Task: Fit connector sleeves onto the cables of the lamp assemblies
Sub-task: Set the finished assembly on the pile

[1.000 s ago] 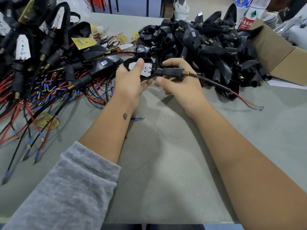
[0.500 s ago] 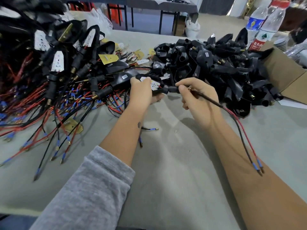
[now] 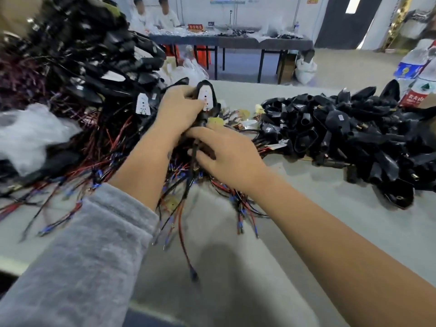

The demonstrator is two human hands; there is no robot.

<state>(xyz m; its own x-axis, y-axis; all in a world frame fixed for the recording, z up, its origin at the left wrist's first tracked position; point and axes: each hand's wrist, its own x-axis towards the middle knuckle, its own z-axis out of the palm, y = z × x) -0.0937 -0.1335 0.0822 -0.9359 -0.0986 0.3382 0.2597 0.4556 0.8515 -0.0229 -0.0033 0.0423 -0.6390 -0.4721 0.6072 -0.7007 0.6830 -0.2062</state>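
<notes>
Grey work table (image 3: 318, 208): tangled heap of wired lamp assemblies (image 3: 77, 74) at upper left; pile of black connector sleeves (image 3: 349, 133) at right; water bottles (image 3: 417, 74) far right

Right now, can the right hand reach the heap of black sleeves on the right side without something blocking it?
Probably yes. The right hand is on the cable, and only bare table lies between it and the heap of black sleeves. It would have to let go of the cable first.
</notes>
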